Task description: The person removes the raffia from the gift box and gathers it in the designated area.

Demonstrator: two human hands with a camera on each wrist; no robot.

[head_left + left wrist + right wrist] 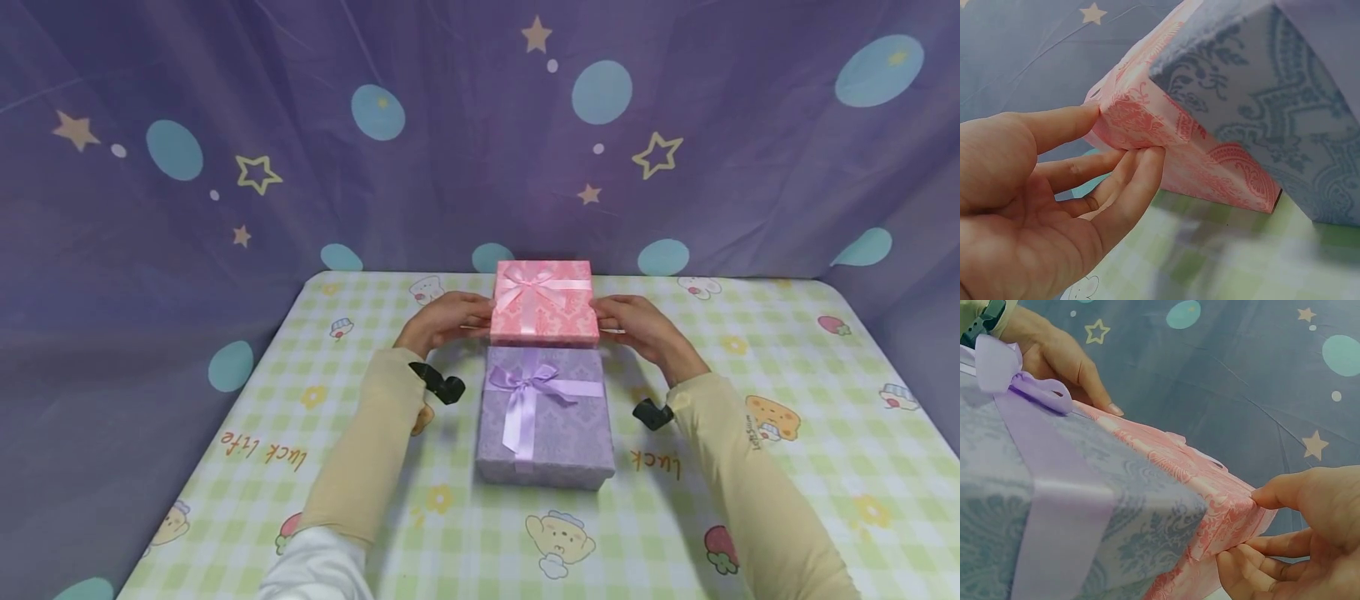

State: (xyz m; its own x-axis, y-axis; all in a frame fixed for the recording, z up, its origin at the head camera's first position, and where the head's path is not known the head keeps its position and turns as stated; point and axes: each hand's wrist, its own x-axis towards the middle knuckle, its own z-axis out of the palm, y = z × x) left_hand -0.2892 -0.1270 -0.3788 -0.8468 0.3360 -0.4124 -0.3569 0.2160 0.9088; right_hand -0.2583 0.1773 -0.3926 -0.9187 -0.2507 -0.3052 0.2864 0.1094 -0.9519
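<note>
A pink patterned gift box point(573, 317) with a pale pink ribbon bow point(532, 286) stands at the far middle of the table. My left hand point(446, 317) pinches the left side of its lid point(1132, 106), thumb at the upper edge and fingertips under the rim. On the opposite side my right hand point(641, 325) pinches the lid the same way, thumb above and fingers below. The pink lower part point(1210, 181) of the box shows beneath the lid. Just in front, nearer me, sits a purple gift box point(566, 433) with a lilac ribbon bow point(528, 382), its lid on.
A green-and-white checked cloth point(420, 542) with cartoon prints covers the table. Behind the boxes hangs a purple curtain point(465, 192) with stars and blue ovals. Black wrist mounts point(652, 414) stick out from both sleeves beside the purple box.
</note>
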